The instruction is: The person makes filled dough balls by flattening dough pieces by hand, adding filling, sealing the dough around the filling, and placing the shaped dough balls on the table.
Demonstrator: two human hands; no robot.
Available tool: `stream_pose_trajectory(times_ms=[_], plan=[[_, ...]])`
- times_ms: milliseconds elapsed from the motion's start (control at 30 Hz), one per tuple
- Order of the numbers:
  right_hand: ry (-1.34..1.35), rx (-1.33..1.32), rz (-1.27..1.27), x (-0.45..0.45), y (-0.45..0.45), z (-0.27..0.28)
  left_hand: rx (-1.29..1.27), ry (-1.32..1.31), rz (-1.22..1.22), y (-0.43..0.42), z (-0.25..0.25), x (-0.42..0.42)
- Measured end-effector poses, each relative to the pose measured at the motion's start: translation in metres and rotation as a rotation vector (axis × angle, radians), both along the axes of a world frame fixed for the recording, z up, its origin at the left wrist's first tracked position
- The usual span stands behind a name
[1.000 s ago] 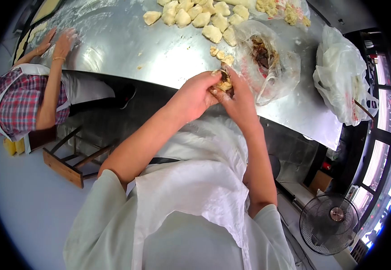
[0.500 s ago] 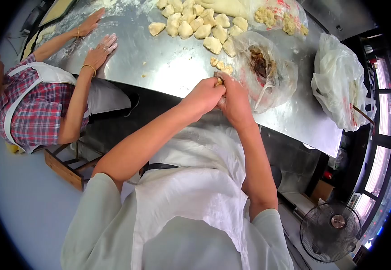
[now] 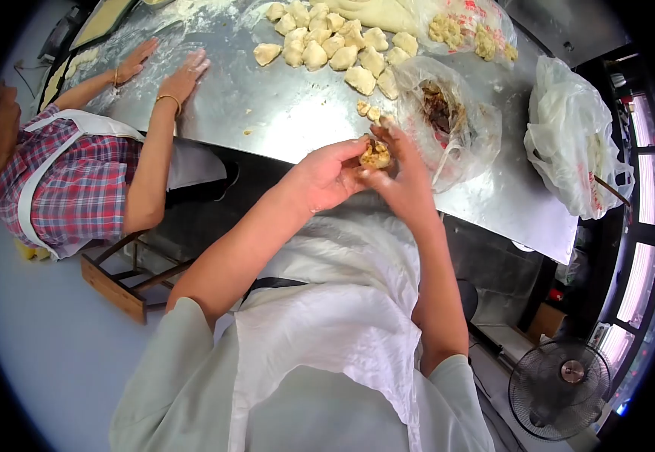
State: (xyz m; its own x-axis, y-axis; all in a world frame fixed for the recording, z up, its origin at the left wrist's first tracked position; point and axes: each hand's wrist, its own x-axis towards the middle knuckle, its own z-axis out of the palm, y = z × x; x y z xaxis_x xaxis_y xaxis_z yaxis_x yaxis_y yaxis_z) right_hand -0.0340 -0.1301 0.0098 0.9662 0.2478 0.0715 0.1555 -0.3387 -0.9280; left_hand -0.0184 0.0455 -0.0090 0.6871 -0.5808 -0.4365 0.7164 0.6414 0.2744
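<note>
A small piece of dough with brown filling (image 3: 376, 154) is held between my two hands, just past the front edge of the steel table. My left hand (image 3: 326, 175) grips it from the left side. On its right, my right hand (image 3: 403, 177) has thumb and fingers around it, with brown smears on the fingertips. Small yellowish lumps (image 3: 368, 111) lie on the table just beyond my hands. Right of them sits an open plastic bag of dark brown filling (image 3: 440, 109). Several pale dough pieces (image 3: 333, 47) are heaped farther back.
At the left, a co-worker in a plaid shirt (image 3: 79, 196) has both hands on the floured steel table (image 3: 222, 113). A wooden stool (image 3: 116, 290) stands below. At the right are a white plastic bag (image 3: 572, 135) and a fan (image 3: 561, 388).
My hands closed together over the dough piece, then parted somewhat, so its brown filling shows again. The co-worker's arms have moved to the right along the table since a second ago.
</note>
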Motion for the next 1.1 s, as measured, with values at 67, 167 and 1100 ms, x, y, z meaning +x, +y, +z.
stream_pose_trajectory(times_ms=[67, 167, 1100], plan=[[-0.067, -0.182, -0.050, -0.002, 0.004, -0.002, 0.033, -0.026, 0.013, -0.007, 0.001, -0.002], [-0.126, -0.202, -0.075, -0.001, 0.011, -0.011, 0.145, -0.032, 0.041, -0.015, 0.010, -0.004], [-0.128, 0.165, -0.131, 0.017, 0.042, -0.016, 0.143, -0.155, 0.145, 0.012, 0.021, -0.015]])
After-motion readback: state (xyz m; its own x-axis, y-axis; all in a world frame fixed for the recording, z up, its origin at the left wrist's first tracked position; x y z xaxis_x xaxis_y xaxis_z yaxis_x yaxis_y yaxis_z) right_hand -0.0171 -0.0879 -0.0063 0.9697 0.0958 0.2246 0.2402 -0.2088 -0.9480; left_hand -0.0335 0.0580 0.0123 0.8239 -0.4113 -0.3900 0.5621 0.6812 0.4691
